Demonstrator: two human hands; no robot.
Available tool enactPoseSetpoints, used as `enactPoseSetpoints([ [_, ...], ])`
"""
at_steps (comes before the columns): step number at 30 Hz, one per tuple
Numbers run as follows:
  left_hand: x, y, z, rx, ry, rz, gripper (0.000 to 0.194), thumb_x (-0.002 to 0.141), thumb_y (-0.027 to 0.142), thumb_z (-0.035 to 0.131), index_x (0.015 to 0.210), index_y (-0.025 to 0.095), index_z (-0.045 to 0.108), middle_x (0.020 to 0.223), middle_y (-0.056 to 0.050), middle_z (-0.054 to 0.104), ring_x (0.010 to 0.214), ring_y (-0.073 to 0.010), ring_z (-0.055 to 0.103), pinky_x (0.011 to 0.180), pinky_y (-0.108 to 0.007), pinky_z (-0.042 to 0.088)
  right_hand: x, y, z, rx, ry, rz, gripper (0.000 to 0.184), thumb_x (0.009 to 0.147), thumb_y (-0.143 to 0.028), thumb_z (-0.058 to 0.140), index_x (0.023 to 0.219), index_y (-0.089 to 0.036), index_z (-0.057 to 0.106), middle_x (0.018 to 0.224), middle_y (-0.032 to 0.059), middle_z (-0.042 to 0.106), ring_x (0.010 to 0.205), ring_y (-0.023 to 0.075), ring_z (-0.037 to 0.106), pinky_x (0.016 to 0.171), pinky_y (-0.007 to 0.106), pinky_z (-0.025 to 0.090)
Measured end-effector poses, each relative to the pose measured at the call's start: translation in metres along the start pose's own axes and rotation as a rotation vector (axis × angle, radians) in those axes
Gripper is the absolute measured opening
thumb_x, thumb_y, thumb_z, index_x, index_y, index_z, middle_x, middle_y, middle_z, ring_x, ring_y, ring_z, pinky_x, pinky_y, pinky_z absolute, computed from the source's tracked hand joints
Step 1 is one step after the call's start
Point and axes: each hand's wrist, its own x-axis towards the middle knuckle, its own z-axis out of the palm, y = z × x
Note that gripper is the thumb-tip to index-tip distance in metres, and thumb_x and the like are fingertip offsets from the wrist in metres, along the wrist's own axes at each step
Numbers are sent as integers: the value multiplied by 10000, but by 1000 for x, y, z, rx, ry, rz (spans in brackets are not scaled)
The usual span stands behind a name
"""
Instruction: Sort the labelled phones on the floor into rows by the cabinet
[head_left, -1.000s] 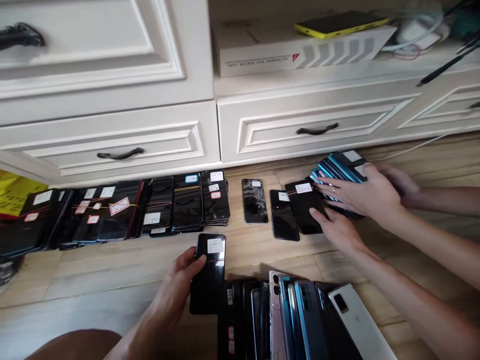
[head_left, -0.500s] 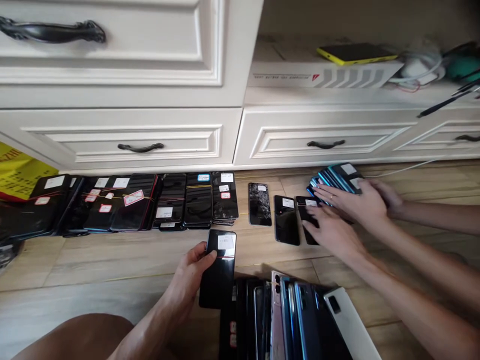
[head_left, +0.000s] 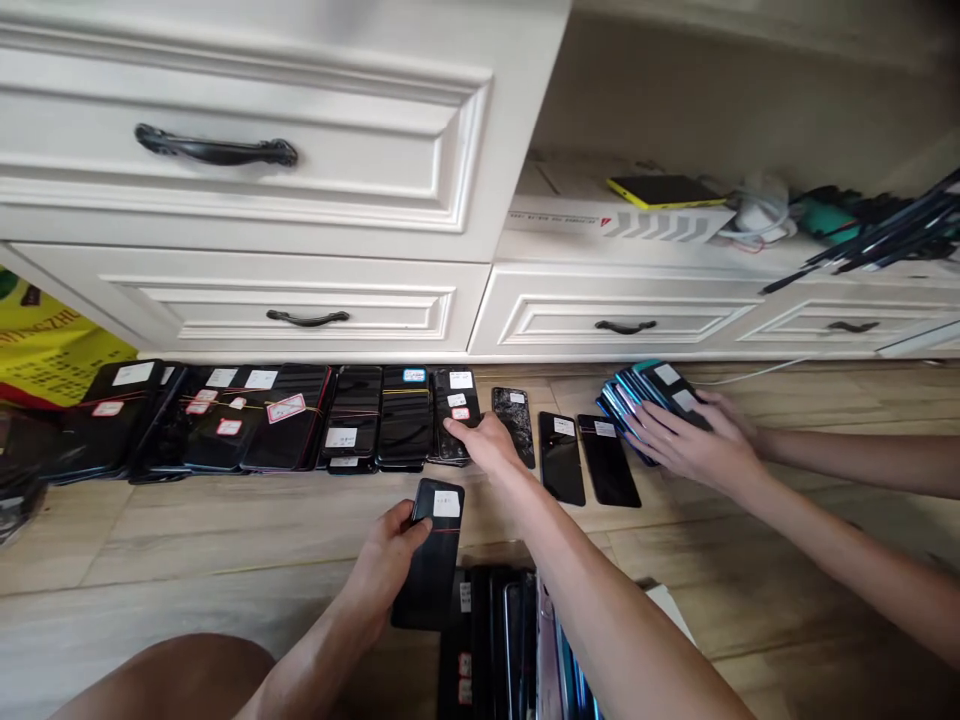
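My left hand is closed around a black phone with a white label and a thin red band, held tilted above the floor. My right hand is at a stack of black phones with white and red-edged labels; its thumb lies over the near right corner and its fingers are partly hidden. To its right lie a phone with a shattered screen and two black phones, one of them a banded phone. Below my arms stands a row of upright phones, partly covered by my right forearm.
Another person's hands hold a fanned stack of blue phones at right. Several banded stacks of black phones line the left by the white drawers. A yellow bag is at far left. Pens jut from the shelf.
My right hand has moved left from the black phones to the labelled stack. My left hand still holds its phone. The view has tilted up slightly.
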Motion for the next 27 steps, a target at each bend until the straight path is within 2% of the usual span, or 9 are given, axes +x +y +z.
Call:
enactPoseSetpoints([
  [2, 0, 0, 0, -1, 8, 4, 482, 701, 453, 742, 1077, 154, 703, 1186, -114, 735, 1172, -313, 630, 1029, -379, 443, -4, 10, -12, 142, -68, 39, 380, 853, -464, 745, 1118, -198, 687, 1187, 117, 760, 1096, 289, 724, 900, 392, 589],
  [4, 0, 0, 0, 0, -19, 8, 475, 700, 464, 743, 1062, 158, 708, 1178, -113, 739, 1171, -312, 634, 1031, -379, 450, -8, 20, -27, 264, -103, 71, 361, 869, -442, 731, 1148, -224, 664, 1269, 97, 736, 1144, 260, 708, 849, 363, 614],
  [8, 1, -4, -2, 16, -26, 24, 431, 725, 455, 734, 1036, 159, 710, 1150, -119, 746, 1161, -315, 644, 1011, -383, 476, -15, 42, -64, 400, -129, 96, 392, 824, -433, 797, 1152, -265, 666, 1399, 74, 669, 1277, 251, 633, 882, 358, 610],
  [11, 3, -9, -4, 66, 77, -23, 340, 776, 374, 675, 1055, 181, 691, 1188, -107, 735, 1226, -310, 618, 1031, -378, 472, -25, 60, -92, 445, -202, 140, 488, 736, -457, 884, 1139, -258, 695, 1342, 92, 702, 1222, 279, 662, 925, 394, 589],
  [13, 6, -12, -6, 142, 97, -29, 275, 833, 326, 595, 1064, 195, 668, 1155, -94, 738, 1207, -302, 629, 1028, -388, 473, -37, 72, -105, 459, -265, 173, 533, 695, -477, 916, 1137, -258, 715, 1283, 93, 731, 1169, 282, 686, 955, 400, 566],
  [15, 11, -14, -9, 262, 88, 32, 251, 868, 266, 524, 1080, 199, 641, 1119, -90, 737, 1166, -296, 644, 1033, -407, 464, -51, 85, -112, 451, -284, 169, 525, 676, -487, 925, 1108, -253, 739, 1233, 83, 753, 1124, 271, 701, 977, 386, 542],
  [18, 18, -19, -13, 484, 133, 118, 326, 869, 182, 481, 1175, 194, 592, 1157, -107, 723, 1159, -301, 640, 1058, -438, 434, -67, 101, -112, 416, -258, 140, 496, 634, -499, 937, 1004, -216, 767, 1118, 78, 783, 1010, 254, 719, 951, 376, 529],
  [22, 25, -28, -19, 643, 186, 137, 451, 898, 196, 474, 1347, 208, 517, 1230, -123, 701, 1179, -323, 635, 1045, -460, 440, -72, 113, -109, 393, -237, 176, 524, 576, -490, 959, 961, -188, 771, 1008, 70, 794, 900, 221, 714, 867, 343, 525],
  [27, 28, -35, -26, 743, 253, 113, 482, 899, 236, 502, 1380, 225, 511, 1193, -126, 699, 1150, -334, 651, 981, -443, 472, -67, 115, -117, 458, -237, 239, 471, 562, -402, 977, 934, -197, 775, 1001, 56, 798, 891, 196, 717, 825, 298, 542],
])
